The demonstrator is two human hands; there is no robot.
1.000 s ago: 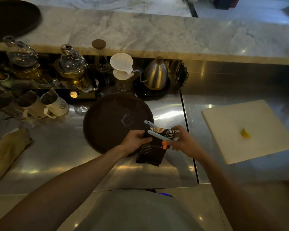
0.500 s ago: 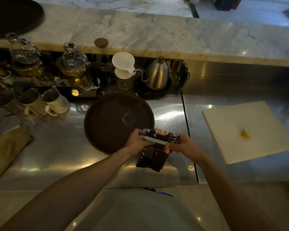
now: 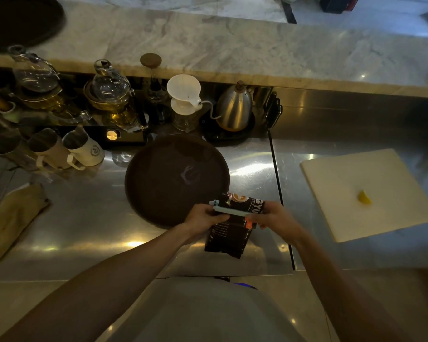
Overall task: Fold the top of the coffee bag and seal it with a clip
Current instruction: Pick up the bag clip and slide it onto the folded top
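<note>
A dark coffee bag (image 3: 229, 236) with orange and white print hangs above the steel counter's front edge, its top folded over. Across the fold lies a long pale blue clip (image 3: 230, 210), its two bars lying together. My left hand (image 3: 203, 217) grips the clip's left end and the bag. My right hand (image 3: 273, 217) pinches the clip's right end against the bag.
A round dark tray (image 3: 158, 183) lies just behind the bag. A white cutting board (image 3: 356, 193) with a lemon wedge (image 3: 364, 197) sits at the right. Pitchers (image 3: 82, 150), glass teapots, a white dripper (image 3: 184, 93) and a steel kettle (image 3: 235, 107) line the back. A cloth (image 3: 10, 220) lies at left.
The clip's two bars stood apart a second ago and now lie together across the folded top. Both hands and the bag have stayed in about the same place.
</note>
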